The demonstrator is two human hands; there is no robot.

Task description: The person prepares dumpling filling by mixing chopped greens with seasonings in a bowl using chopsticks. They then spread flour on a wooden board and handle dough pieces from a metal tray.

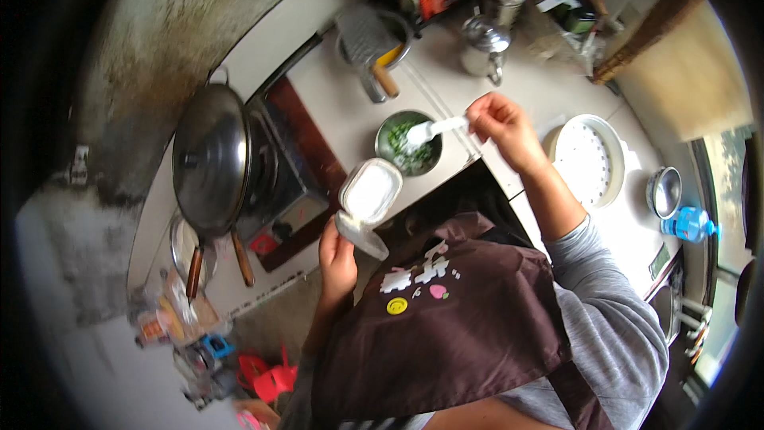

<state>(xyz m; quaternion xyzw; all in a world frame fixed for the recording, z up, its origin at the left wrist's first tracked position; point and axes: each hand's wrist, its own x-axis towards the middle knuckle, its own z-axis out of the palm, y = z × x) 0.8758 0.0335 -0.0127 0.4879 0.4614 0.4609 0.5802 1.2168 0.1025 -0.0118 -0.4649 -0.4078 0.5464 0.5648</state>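
My right hand [498, 125] pinches the handle of a white plastic spoon [439, 128], whose bowl is over a metal bowl [380, 138] on the counter. Inside that bowl lie chopped greens [403, 146] with some white stuff among them. My left hand [338, 254] holds an open plastic tub [371, 191] of white powder or grains, tilted beside the bowl's near left edge. The tub's lid [362, 236] hangs from it on my side.
At left a lidded wok [212, 158] sits on a gas stove [280, 173]. Beyond the bowl are a grater [367, 36] over a basin and a metal pot [486, 48]. A white steamer tray [591, 161], small metal bowls [664, 192] and a blue bottle [689, 224] stand at right.
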